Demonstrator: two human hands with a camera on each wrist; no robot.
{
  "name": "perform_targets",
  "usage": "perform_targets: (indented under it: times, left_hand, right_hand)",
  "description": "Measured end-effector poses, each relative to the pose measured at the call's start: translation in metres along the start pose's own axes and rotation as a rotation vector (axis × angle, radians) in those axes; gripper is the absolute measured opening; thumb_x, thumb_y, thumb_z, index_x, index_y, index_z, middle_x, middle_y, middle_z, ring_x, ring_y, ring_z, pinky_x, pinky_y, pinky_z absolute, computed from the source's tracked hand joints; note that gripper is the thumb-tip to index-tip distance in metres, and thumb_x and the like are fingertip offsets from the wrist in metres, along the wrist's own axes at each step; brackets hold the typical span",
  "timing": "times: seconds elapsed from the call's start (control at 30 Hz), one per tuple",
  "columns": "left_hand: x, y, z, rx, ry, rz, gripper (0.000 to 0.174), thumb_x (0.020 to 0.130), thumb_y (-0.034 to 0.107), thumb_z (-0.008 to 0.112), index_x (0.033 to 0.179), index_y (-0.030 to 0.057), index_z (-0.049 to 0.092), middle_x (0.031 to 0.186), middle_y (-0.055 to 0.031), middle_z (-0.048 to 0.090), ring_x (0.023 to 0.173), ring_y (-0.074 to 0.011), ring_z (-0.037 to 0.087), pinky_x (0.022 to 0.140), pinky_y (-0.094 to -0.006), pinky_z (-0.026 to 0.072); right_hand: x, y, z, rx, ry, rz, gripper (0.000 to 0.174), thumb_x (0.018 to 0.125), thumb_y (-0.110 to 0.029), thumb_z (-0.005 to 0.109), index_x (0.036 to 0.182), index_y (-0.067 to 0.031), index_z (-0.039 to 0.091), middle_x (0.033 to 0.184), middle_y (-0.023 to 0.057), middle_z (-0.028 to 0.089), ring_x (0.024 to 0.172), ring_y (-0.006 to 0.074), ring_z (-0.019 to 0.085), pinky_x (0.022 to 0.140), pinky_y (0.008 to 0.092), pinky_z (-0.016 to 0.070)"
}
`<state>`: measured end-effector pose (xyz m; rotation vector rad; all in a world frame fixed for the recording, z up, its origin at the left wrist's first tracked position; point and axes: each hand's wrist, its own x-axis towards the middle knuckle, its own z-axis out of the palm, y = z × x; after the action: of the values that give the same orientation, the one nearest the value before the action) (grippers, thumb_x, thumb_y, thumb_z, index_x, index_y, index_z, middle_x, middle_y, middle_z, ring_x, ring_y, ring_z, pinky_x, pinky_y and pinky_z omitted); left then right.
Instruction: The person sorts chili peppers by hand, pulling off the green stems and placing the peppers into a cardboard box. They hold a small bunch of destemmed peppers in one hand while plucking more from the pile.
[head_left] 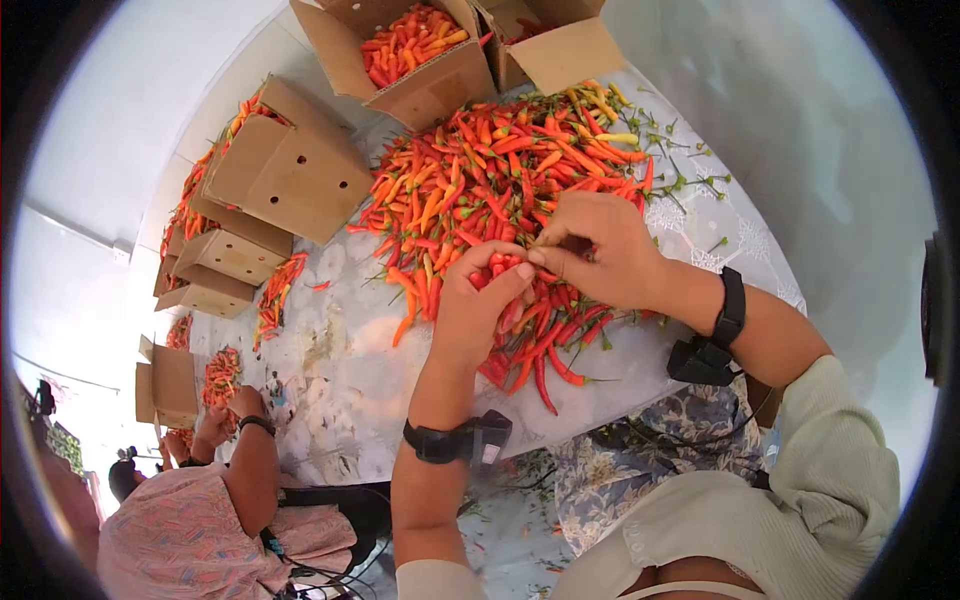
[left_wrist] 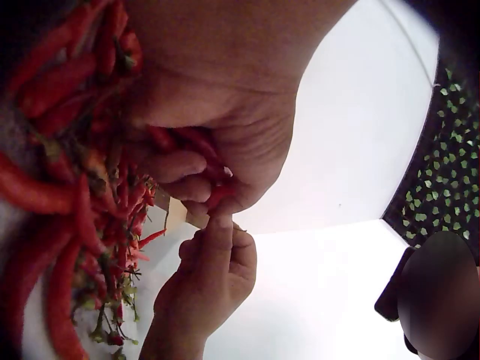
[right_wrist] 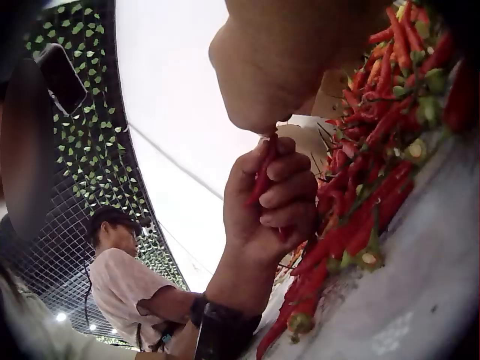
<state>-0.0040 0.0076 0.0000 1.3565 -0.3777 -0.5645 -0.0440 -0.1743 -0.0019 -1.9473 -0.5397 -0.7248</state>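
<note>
My left hand (head_left: pixel 478 305) curls around several red chilies (right_wrist: pixel 261 180), whose tips show below the fingers in the right wrist view. Thumb and forefinger of my right hand (head_left: pixel 605 250) pinch the stem end of one of those chilies, right at the left fingertips. In the left wrist view the two hands meet at this point, with red chili (left_wrist: pixel 196 141) showing inside the left palm. Both hands are over the near side of a large heap of red and orange chilies (head_left: pixel 450 190) on the table.
Cut-off green stems (head_left: pixel 690 180) lie scattered at the table's right side. Behind the heap stands an open cardboard box (head_left: pixel 435 85) of chilies; more boxes (head_left: pixel 290 165) line the left. Another person (head_left: pixel 190 520) sits at the left, hands at a smaller chili pile (head_left: pixel 222 372).
</note>
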Motion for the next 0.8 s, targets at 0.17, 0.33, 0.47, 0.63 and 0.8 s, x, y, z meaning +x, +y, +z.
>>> perform_targets:
  times: [0.17,0.33,0.47,0.63,0.8]
  left_hand:
    - [-0.002,0.001,0.002,-0.017,0.042,0.001,0.012,0.082,0.008,0.058,0.092,0.003,0.057,0.065,-0.007,0.056,0.043,-0.0087,0.046,0.034,-0.02,0.0309]
    - [0.002,0.001,-0.004,-0.122,0.088,0.049,0.014,0.082,0.011,0.058,0.093,0.0028,0.055,0.07,-0.0066,0.057,0.047,-0.0101,0.049,0.035,-0.0194,0.0331]
    - [0.004,0.002,-0.006,-0.178,0.113,0.071,0.014,0.082,0.011,0.058,0.093,0.0041,0.053,0.07,-0.0043,0.054,0.049,-0.0088,0.048,0.036,-0.0185,0.0317]
    - [0.006,0.001,-0.009,-0.194,0.131,0.108,0.015,0.08,0.006,0.061,0.093,0.0045,0.053,0.067,-0.002,0.051,0.049,-0.0069,0.045,0.037,-0.0183,0.0305]
    - [0.006,0.001,-0.014,-0.274,0.121,0.096,0.016,0.08,0.004,0.063,0.094,0.0033,0.053,0.065,-0.0016,0.053,0.047,-0.007,0.046,0.037,-0.0192,0.0309]
  right_hand:
    - [0.004,0.016,0.002,0.428,0.11,0.394,0.013,0.085,-0.017,0.063,0.082,-0.0054,0.059,0.068,-0.0032,0.053,0.058,0.0052,0.045,0.052,0.0213,0.036]
    - [0.015,0.049,-0.027,0.228,0.363,0.463,0.02,0.08,-0.02,0.065,0.084,-0.0017,0.06,0.071,0.0008,0.06,0.065,0.0086,0.053,0.059,0.0256,0.0427]
    - [0.016,0.054,-0.028,-0.15,0.396,0.173,0.019,0.073,-0.017,0.068,0.081,-0.0014,0.06,0.071,0.006,0.061,0.065,0.0169,0.057,0.06,0.0305,0.0447]
    - [0.012,0.02,-0.031,-0.082,-0.299,0.223,0.016,0.07,-0.017,0.07,0.075,-0.0034,0.062,0.072,0.009,0.061,0.068,0.0211,0.06,0.062,0.0339,0.0457]
    - [0.005,0.017,-0.023,-0.16,-0.669,0.225,0.017,0.068,-0.014,0.073,0.074,-0.0035,0.061,0.073,0.0108,0.059,0.069,0.0261,0.059,0.064,0.0367,0.0455]
